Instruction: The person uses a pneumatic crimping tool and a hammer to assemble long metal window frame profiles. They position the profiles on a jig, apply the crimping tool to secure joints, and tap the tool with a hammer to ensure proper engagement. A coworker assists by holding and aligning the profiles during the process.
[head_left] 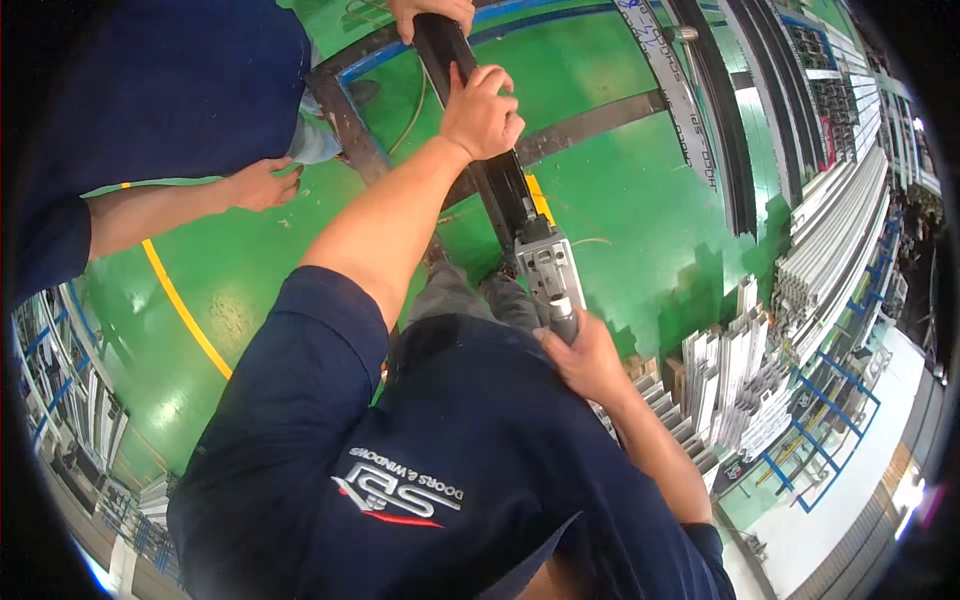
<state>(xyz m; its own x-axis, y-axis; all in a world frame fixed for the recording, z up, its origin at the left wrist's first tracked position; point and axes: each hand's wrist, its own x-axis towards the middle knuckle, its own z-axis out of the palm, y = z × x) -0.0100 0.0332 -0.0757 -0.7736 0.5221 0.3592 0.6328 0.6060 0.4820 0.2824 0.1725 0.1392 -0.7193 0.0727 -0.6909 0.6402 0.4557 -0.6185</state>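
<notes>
A long black profile bar [497,190] runs from the top of the view toward my body. My left hand [483,115] is closed over it about midway, thumb along its top. A boxy silver metal tool [550,265] sits at the bar's near end, and its grey-black handle [564,325] points back at me. Around that handle my right hand [590,362] is closed. The part of the bar inside the tool is hidden. A co-worker's hand [432,12] rests on the bar's far end.
On the left stands a co-worker in dark blue [190,90], with a lowered hand [265,185]. A dark frame with blue edges [360,130] lies beneath the bar. Other profiles [715,120] lie at the upper right. Stacked pale profiles [830,240] and a blue rack [825,420] stand at the right.
</notes>
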